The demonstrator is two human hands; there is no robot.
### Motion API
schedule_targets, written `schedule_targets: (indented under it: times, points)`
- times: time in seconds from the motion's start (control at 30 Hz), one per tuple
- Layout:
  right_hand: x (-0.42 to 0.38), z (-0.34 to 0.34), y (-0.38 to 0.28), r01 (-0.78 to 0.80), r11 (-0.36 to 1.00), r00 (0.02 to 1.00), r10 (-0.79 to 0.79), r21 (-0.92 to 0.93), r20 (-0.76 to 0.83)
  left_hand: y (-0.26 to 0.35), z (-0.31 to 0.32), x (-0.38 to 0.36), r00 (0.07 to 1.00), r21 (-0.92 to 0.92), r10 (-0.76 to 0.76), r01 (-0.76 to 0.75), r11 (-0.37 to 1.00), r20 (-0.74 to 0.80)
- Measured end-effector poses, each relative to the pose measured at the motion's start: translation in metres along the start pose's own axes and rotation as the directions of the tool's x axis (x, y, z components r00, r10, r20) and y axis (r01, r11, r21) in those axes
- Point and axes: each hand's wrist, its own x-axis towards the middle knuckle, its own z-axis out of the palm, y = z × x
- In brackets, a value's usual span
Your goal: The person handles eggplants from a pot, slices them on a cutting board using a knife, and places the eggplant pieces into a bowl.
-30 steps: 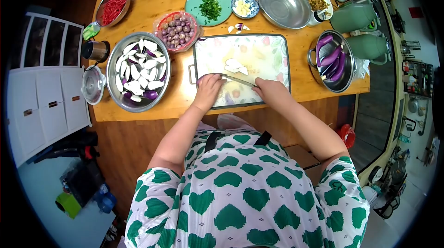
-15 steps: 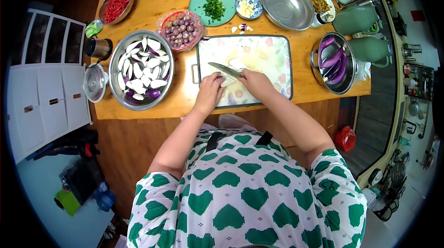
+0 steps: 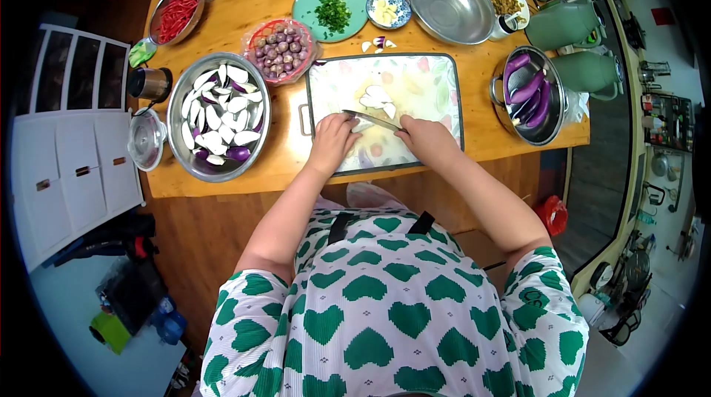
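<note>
My right hand (image 3: 429, 143) is wrapped round the handle of a kitchen knife (image 3: 378, 121), its blade angled left across the cutting board (image 3: 426, 93). On the board's left part my left hand (image 3: 333, 139) is curled close to the blade's tip. A pale eggplant piece, mostly hidden, is under its fingertips. Several white cut eggplant pieces (image 3: 378, 98) lie just beyond the blade. Left of the board, a big steel bowl (image 3: 176, 127) holds many cut eggplant pieces. To the right, a steel pot (image 3: 498, 93) contains whole purple eggplants (image 3: 527, 88).
Beyond the board are a basket of shallots (image 3: 280, 51), a green plate (image 3: 305, 12) with chopped greens, a small dish of garlic (image 3: 386, 10) and a wide steel bowl (image 3: 452, 4). Red chilies (image 3: 178, 15) sit far left. Green pitchers (image 3: 585, 75) stand at the right edge.
The knife has swung and its tip now points more to the left hand. Several white eggplant pieces now lie open to view beyond it. The whole view has shifted slightly left.
</note>
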Motion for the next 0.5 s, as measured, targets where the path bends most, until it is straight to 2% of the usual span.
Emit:
schedule_targets:
  times: [0.13, 0.37, 0.5]
  points:
    - [-0.011, -0.002, 0.003, 0.003, 0.999, 0.999, -0.001, -0.042, 0.049, 0.000, 0.006, -0.006, 1.000, 0.005, -0.005, 0.005, 1.000, -0.028]
    - [0.009, 0.027, 0.000, 0.049, 0.998, 0.998, -0.050, -0.025, -0.024, 0.003, 0.010, 0.000, 0.996, -0.056, -0.038, 0.033, 0.998, -0.086]
    - [0.039, 0.042, -0.006, 0.093, 0.994, 0.994, -0.090, 0.058, -0.059, 0.003, 0.011, -0.004, 0.997, -0.030, -0.015, 0.013, 0.999, -0.075]
